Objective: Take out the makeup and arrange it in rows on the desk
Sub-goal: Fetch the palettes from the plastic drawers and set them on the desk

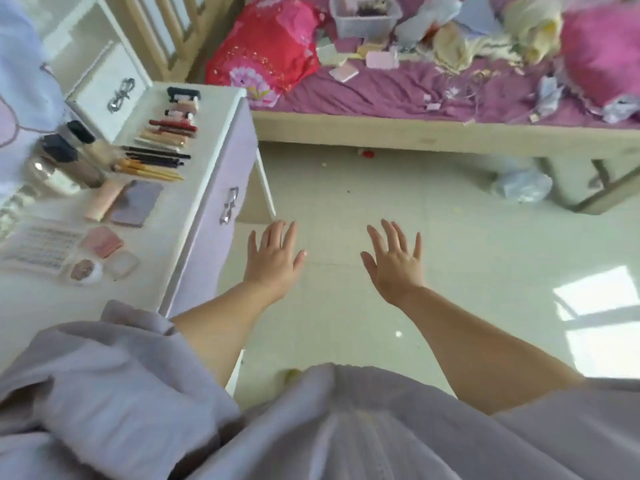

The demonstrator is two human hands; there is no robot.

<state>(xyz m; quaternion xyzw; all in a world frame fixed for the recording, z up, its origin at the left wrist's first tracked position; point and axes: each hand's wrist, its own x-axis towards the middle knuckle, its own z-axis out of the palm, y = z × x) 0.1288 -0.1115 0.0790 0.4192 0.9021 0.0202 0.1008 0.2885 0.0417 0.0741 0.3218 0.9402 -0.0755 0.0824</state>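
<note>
hovering hands: i see my left hand point(273, 258) and right hand point(394, 261) side by side over the pale tiled floor point(450, 244), palms down, apart from each other.
left hand state: fingers straight and spread, holding nothing, touching nothing.
right hand state: the same, fingers fanned wide, nothing in it.
sleeves: loose grey sleeves point(114, 375) bunch at my elbows, forearms bare.
desk: the white desk point(207, 188) stands just left of my left hand, its drawer front with a silver bow handle point(229, 205) facing the hands.
makeup nearest the left hand: a pink compact point(102, 240), a round clear case point(122, 265), a small round pot point(83, 270) and a lash tray point(41, 249) lie to its left on the desk top.
makeup further out: a grey palette point(138, 202) with a pink tube point(104, 199) beside it, then a row of pencils and brushes point(152, 162), then a row of lipsticks point(169, 133), all laid crosswise.
bottles: dark-capped bottles point(69, 147) stand at the far left edge of the desk, too blurred to read.
beyond the hands: a bed point(415, 91) with a purple sheet, a red cushion point(266, 50) and scattered clutter; a plastic bag point(523, 185) lies on the floor under its edge.
</note>
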